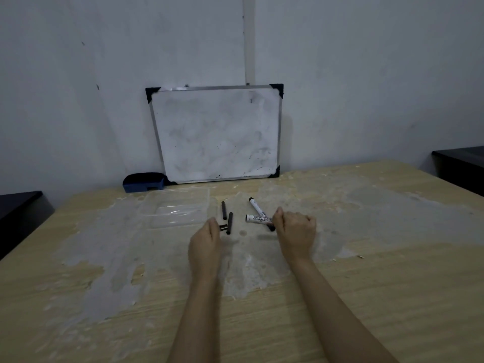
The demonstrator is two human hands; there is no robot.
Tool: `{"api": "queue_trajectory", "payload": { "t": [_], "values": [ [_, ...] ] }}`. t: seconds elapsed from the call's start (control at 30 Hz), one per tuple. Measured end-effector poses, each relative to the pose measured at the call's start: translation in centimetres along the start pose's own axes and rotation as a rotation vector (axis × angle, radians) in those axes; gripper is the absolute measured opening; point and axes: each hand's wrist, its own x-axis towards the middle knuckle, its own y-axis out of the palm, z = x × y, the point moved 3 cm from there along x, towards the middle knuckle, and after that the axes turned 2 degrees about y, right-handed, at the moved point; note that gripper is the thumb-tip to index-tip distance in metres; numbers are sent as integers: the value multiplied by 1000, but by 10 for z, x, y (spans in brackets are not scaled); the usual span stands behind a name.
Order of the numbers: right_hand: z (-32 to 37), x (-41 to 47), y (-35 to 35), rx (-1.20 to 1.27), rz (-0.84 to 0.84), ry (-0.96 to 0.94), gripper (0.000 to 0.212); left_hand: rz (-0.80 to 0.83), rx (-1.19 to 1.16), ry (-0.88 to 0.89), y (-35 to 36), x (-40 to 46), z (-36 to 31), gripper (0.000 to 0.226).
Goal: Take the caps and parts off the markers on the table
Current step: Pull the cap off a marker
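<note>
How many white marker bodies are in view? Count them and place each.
2. One marker body is held in the right hand, pointing left. The other lies on the table just behind it, angled. The hand may hide more.

A white marker body (pixel 258 218) with black lettering lies level, crossing a second white marker (pixel 258 210) that points toward 11 o'clock. At their 9 o'clock, three short black caps or parts (pixel 229 222) lie apart from both markers, clustered
</note>
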Motion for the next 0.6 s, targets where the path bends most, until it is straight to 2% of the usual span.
{"api": "queue_trajectory", "payload": {
  "t": [0.13,0.2,0.3,0.4,0.5,0.6],
  "values": [
    [-5,1,5,139,191,121,64,180,-26,11,19,7,7,20],
    [-4,1,4,139,254,164,77,194,-9,9,23,7,8,14],
    [-5,1,4,107,262,202,76,162,40,30,28,7,4,12],
    [-4,-3,7,4,320,187,74,166,177,32,32,9,6,19],
    [0,-4,10,-10,366,123,63,191,299,33,34,10,9,31],
    [3,-6,7,37,406,68,64,97,247,93,29,8,4,37]
  ]
}}
